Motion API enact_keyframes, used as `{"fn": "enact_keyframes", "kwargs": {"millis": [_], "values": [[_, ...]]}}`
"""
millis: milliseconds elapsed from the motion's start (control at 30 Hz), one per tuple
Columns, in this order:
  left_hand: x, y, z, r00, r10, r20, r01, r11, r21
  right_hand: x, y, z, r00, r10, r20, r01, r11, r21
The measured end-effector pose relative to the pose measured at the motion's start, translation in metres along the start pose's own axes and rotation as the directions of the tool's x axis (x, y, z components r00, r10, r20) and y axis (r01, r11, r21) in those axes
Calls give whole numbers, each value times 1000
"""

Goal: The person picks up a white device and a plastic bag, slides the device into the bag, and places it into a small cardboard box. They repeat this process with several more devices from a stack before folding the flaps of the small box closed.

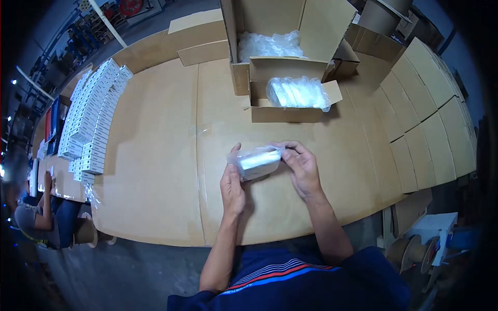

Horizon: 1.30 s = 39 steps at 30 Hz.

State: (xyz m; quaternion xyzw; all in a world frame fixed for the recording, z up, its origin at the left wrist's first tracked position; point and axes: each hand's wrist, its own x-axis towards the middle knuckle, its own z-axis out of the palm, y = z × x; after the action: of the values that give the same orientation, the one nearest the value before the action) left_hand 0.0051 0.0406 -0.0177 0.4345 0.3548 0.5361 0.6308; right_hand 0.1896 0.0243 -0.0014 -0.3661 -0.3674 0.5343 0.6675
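A small white box in a clear plastic bag (258, 161) is held just above the cardboard-covered table (155, 176). My left hand (233, 184) grips its left end, thumb up against the plastic. My right hand (301, 166) holds the right end, fingers curled over the bag's edge. Straight beyond my hands stands a small open carton (288, 112) with a plastic-wrapped bundle of white boxes (299, 93) lying in it.
A large open cardboard box (280, 20) with crumpled plastic (268, 45) stands at the far edge. Rows of white boxes (91, 116) line the left side. Flat cartons (430, 119) are stacked on the right. Another person (39, 212) sits at far left. Spools (410, 251) stand at lower right.
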Motion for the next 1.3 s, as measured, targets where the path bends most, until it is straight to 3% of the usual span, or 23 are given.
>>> {"fn": "enact_keyframes", "kwargs": {"millis": [100, 200, 300, 333, 433, 500, 600, 700, 733, 800, 867, 967, 1100, 1200, 1233, 1300], "values": [[1, 4, 2, 998, -51, 35, 55, 990, -131, -3, -2, 4, 999, 17, 50, -13, 997, -81], [0, 13, 8, 996, -94, 6, 95, 992, -85, -7, 9, 2, 996, 88, 19, -85, 988, -132], [3, -4, 3, 992, 88, 89, -108, 962, 249, -7, 8, 3, 995, 79, 59, -71, 990, -124], [1, -2, 8, 1000, 7, 3, -8, 988, 155, -6, 9, 0, 993, 90, 80, -77, 986, -150], [2, 0, 5, 997, -74, 19, 74, 997, 12, -7, 9, -11, 984, 122, 128, -91, 969, -228], [1, 2, 11, 997, -65, -30, 66, 997, 41, -5, 2, -11, 980, 134, 145, -90, 956, -278], [1, -2, 7, 988, -118, -95, 125, 990, 65, -5, 2, -21, 976, 216, 28, -191, 913, -361], [6, -4, -4, 977, -162, -138, 174, 981, 81, -4, -9, -8, 994, -56, -92, 39, 985, -170], [5, 0, 2, 977, -110, -183, 125, 989, 73, -6, -10, -6, 991, -122, -63, 113, 985, -127], [4, 5, 2, 977, -112, -179, 127, 989, 72, -11, -19, -1, 987, -58, 149, 110, 922, -370], [4, 4, 4, 979, -125, -161, 135, 990, 50, -12, -17, -3, 960, 49, 275, 120, 815, -566], [2, 0, 3, 983, -122, -134, 123, 992, -1, -7, -19, 8, 956, -20, 293, 226, 686, -691], [2, 10, 1, 995, -39, -97, 42, 998, 38, -6, -21, 6, 960, 6, 281, 193, 712, -675], [-3, 29, 4, 998, -56, 1, 55, 993, 107, -7, -28, 9, 974, 110, 198, 65, 701, -710], [-4, 32, 4, 996, -74, 50, 67, 989, 128, -6, -26, 7, 974, 77, 212, 102, 689, -718], [-4, 27, -2, 986, 44, 159, -80, 970, 229, -7, -21, 0, 971, 14, 238, 170, 659, -733]]}}
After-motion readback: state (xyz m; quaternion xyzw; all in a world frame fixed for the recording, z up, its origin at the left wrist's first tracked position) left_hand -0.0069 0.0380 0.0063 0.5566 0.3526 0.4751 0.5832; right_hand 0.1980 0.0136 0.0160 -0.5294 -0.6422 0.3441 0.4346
